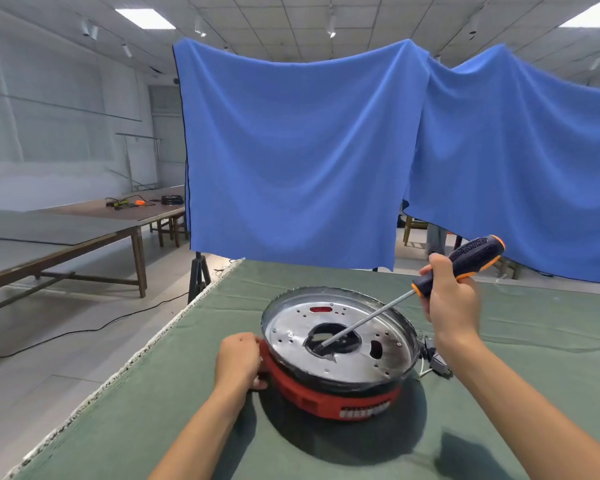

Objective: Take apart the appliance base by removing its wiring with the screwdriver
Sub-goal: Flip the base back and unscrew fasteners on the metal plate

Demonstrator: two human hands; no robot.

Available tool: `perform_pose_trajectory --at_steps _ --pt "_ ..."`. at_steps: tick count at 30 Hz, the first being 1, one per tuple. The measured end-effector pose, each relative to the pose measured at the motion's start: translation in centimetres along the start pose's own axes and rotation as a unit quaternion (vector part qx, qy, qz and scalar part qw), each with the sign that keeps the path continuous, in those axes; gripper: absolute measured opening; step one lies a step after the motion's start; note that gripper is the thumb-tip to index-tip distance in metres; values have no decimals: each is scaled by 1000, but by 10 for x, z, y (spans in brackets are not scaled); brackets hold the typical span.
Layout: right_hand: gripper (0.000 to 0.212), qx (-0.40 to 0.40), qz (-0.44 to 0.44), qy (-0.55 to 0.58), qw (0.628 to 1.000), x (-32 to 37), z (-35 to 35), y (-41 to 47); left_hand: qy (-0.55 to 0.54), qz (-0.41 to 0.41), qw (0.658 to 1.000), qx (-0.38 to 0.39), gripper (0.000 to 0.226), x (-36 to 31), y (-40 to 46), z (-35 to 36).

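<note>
Now right hand (pixel 452 299) fingers clamp screwdriver (pixel 430 287); left hand (pixel 238 358) fingers grip appliance base (pixel 326 393).

A large, bare workshop or recording hall. The ceiling (pixel 291 15) is a grid of panels with flush light panels (pixel 145 18) and track spotlights (pixel 331 27). The floor (pixel 66 341) is pale tile with a black cable (pixel 84 329) trailing across it. Long wooden benches (pixel 84 233) stand at the left, one carrying loose cables and tools (pixel 129 201). Blue cloth sheets (pixel 291 150) hang as a backdrop from a stand with a tripod foot (pixel 199 277). The near bench (pixel 153 410) is covered in green felt-like cloth.
</note>
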State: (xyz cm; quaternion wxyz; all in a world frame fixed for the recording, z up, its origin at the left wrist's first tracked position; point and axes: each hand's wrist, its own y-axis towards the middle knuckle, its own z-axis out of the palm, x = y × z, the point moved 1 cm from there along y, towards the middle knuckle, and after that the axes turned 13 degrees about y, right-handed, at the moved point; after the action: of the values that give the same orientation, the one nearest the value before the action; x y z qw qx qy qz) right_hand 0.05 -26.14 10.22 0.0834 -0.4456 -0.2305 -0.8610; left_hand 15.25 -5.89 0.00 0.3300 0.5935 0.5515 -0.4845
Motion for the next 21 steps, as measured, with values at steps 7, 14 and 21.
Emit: perform_pose_trajectory --at_steps 7,14,21 --pt "31 70 -24 -53 996 -16 17 -2 73 119 990 -14 13 -5 -8 7" --pt "33 114 -73 -64 989 -18 38 -9 16 142 984 104 23 -23 -15 4" --pt "41 84 -218 -148 961 -5 55 -9 14 95 976 195 33 -29 -16 15"
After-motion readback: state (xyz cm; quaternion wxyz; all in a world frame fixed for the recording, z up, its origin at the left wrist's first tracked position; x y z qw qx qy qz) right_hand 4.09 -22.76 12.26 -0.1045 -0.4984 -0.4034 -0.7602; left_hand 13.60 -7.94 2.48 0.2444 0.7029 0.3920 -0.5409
